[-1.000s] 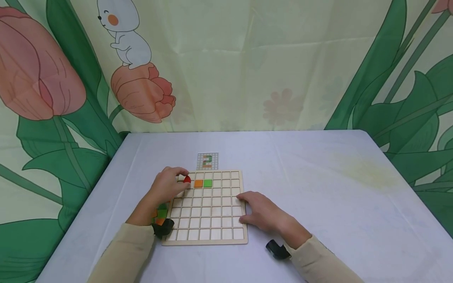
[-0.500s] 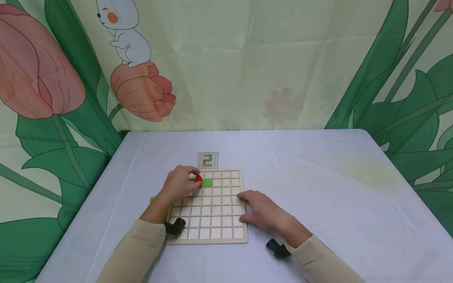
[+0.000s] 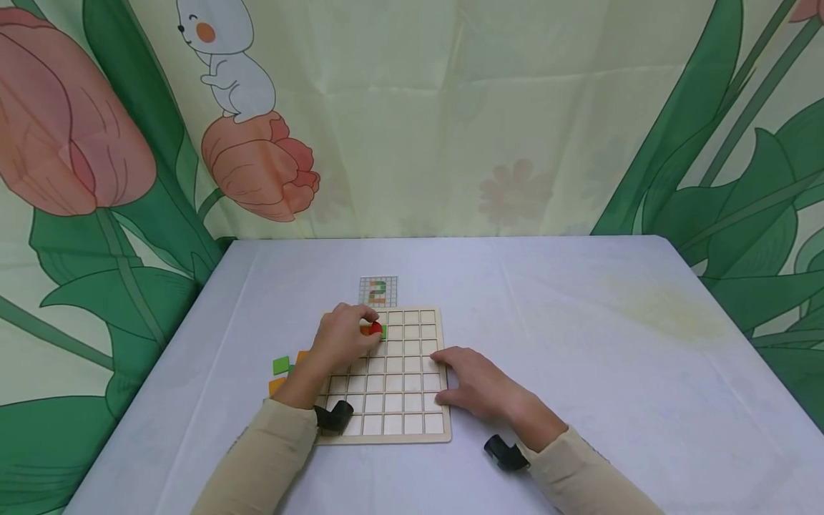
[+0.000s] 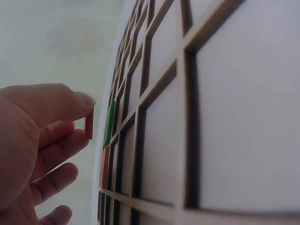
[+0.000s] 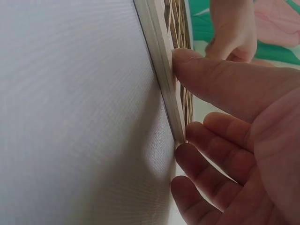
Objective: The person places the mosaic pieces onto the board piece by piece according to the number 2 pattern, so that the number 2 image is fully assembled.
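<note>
My left hand [image 3: 346, 337] is over the upper part of a wooden grid board [image 3: 385, 440], pinching a thin red tile [image 4: 89, 124] between thumb and fingertips. In the left wrist view the red tile hangs just off the grid, near a green tile [image 4: 109, 123] and an orange tile [image 4: 105, 168] set side by side in its cells. From the head, the hand covers part of both. My right hand [image 3: 476, 383] rests at the board's right edge, thumb and fingers spread along it; the right wrist view shows the thumb touching the wooden rim [image 5: 164, 65].
A small card [image 3: 378, 291] printed with a coloured figure 2 on a grid lies behind the board. Loose green tiles [image 3: 280, 365] and orange tiles [image 3: 277, 386] lie left of the board, partly hidden by my left forearm. White cloth [image 3: 579, 322] covers the table.
My left hand has moved right across the board with the red tile, past the orange tile toward the green one. The right hand has stayed at the board's edge.
</note>
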The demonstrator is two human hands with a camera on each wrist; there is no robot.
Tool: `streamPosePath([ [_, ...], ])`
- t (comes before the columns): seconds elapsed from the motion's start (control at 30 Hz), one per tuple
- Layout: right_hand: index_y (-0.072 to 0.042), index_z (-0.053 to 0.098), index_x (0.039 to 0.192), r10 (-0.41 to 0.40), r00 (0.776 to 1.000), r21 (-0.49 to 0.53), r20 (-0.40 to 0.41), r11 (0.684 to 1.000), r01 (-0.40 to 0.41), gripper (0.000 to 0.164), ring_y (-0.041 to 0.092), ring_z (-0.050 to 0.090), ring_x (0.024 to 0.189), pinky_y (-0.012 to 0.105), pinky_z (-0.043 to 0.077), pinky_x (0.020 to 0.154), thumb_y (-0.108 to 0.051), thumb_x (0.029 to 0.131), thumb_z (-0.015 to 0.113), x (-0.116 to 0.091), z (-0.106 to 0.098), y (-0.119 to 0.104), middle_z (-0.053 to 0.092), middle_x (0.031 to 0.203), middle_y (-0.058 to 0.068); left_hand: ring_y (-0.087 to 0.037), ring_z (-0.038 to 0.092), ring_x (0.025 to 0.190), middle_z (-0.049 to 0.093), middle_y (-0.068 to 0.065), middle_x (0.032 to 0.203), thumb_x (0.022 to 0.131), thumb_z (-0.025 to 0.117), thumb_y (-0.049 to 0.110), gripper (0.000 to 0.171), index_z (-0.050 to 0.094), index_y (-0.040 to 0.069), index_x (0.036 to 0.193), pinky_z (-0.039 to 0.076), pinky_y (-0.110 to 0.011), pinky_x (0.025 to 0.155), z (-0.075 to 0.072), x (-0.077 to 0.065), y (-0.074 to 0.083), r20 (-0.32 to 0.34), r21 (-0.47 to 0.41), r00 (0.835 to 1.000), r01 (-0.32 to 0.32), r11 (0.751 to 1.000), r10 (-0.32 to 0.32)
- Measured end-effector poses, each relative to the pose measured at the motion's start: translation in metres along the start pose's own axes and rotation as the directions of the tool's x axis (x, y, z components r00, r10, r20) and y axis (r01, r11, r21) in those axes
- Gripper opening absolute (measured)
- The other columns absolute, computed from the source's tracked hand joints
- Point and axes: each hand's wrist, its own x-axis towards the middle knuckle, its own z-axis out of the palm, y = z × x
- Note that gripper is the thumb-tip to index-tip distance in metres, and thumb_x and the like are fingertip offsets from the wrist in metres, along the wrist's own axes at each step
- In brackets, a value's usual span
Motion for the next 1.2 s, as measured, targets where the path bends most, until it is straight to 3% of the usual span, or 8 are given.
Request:
streamPosePath([
  [0.33,0.002,0.055,0.137,0.024,1.000,-0.006,-0.002,1.000,-0.024,0.060,0.031,0.048,0.132,0.046,0.036,0.109,-0.012,0.084,0.079,0.001,0.001,0.000,0.056,0.138,0.014,-0.025,0.057,0.104,0.070,0.001,0.103,0.087,0.074,0.027,0.027,0.075,0.013,0.110,0.048,-0.042,0.081,0.006,0.005,0.009,0.026,-0.058,0.999,0.042,0.997,-0.041],
  [0.57,0.002,0.054,0.137,0.017,1.000,-0.008,-0.005,1.000,-0.017,0.060,0.031,0.048,0.132,0.046,0.037,0.109,-0.012,0.085,0.079,0.000,0.001,-0.001,0.056,0.138,0.014,-0.025,0.057,0.103,0.069,0.000,0.104,0.088,0.075,0.028,0.028,0.073,0.012,0.111,0.043,-0.046,0.090,0.010,0.007,0.015,0.033,-0.065,0.998,0.059,0.996,-0.057],
  [0.87,0.003,0.054,0.137,0.012,1.000,-0.009,-0.003,1.000,-0.012,0.060,0.032,0.048,0.132,0.047,0.037,0.109,-0.012,0.085,0.079,-0.001,0.001,-0.001,0.056,0.138,0.014,-0.025,0.056,0.106,0.068,0.000,0.107,0.088,0.076,0.029,0.028,0.073,0.013,0.111,0.046,-0.044,0.089,0.012,0.012,0.018,0.038,-0.066,0.993,0.112,0.991,-0.110],
  [1.0,0.002,0.054,0.137,0.011,1.000,-0.011,0.000,1.000,-0.011,0.060,0.032,0.048,0.132,0.047,0.036,0.109,-0.013,0.085,0.079,-0.001,0.001,-0.001,0.055,0.138,0.014,-0.023,0.055,0.102,0.068,0.002,0.102,0.088,0.076,0.028,0.028,0.073,0.013,0.110,0.047,-0.042,0.085,0.013,0.013,0.018,0.052,-0.071,0.994,0.104,0.992,-0.101],
  [1.2,0.003,0.054,0.137,0.000,1.000,-0.008,0.001,1.000,0.000,0.059,0.032,0.048,0.132,0.047,0.036,0.109,-0.012,0.085,0.078,-0.001,0.000,-0.001,0.055,0.138,0.014,-0.023,0.055,0.102,0.068,0.002,0.100,0.088,0.077,0.029,0.026,0.073,0.011,0.108,0.044,-0.044,0.089,0.014,0.013,0.018,0.072,-0.076,0.994,0.090,0.993,-0.084],
])
